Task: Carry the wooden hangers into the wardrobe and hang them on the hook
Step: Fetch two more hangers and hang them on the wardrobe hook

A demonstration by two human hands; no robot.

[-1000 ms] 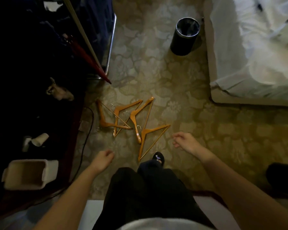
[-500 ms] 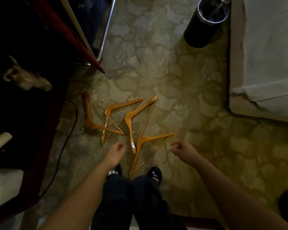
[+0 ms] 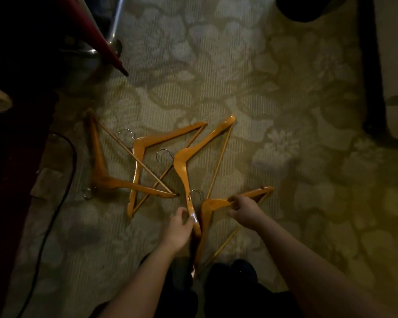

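Several orange wooden hangers with metal hooks lie on the patterned carpet. My left hand (image 3: 179, 228) grips the lower arm of the middle hanger (image 3: 194, 148). My right hand (image 3: 244, 211) pinches the upper arm of the nearest hanger (image 3: 213, 204), whose far tip points right. Two more hangers lie to the left, crossing each other: a left hanger (image 3: 99, 166) by the dark furniture and a second hanger (image 3: 152, 141) over its bar. No wardrobe or hook is in view.
Dark furniture (image 3: 14, 134) fills the left side, with a black cable (image 3: 62, 196) along its foot. A red umbrella tip (image 3: 112, 56) and a chrome pole (image 3: 116, 17) stand at the top left. A bin's base (image 3: 306, 8) and the bed frame (image 3: 372, 76) lie at the right.
I have bent lower towards the floor. Both hands reached down from above the carpet and took hold of the two nearest hangers.
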